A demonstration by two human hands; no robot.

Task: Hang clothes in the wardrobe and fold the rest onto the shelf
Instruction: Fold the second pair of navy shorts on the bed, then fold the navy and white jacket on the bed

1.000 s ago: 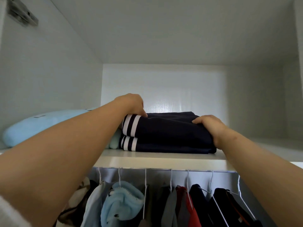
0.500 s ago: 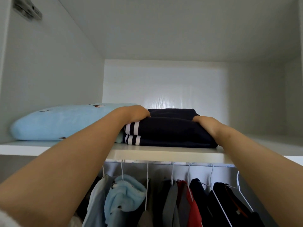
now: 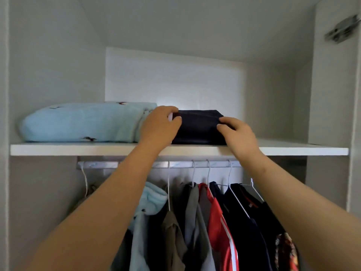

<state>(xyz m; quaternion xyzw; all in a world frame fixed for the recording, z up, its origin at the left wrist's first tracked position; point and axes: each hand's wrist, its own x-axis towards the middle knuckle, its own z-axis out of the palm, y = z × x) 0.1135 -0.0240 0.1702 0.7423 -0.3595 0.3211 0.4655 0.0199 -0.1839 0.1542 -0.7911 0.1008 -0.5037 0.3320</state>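
Folded navy garment [image 3: 197, 130] on the wardrobe shelf [image 3: 58, 149], held at both ends.
The left hand [image 3: 160, 124] pinches one end with curled fingers; the right hand [image 3: 237, 133] curls over the other end.

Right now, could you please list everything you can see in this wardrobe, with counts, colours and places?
folded dark navy garment: one, navy, middle of the shelf
folded light blue fleece bundle: one, light blue with small dark motifs, left part of the shelf
white shelf board: one, white, across the wardrobe above the rail
metal hanging rail: one, silver, just under the shelf
white wire hangers: several, white, hooked on the rail
hanging clothes: several; light blue, olive, grey, red, navy; below the rail
metal door hinge: one, grey, upper right panel
left hand: one, grips the navy garment's left edge
right hand: one, grips its right edge
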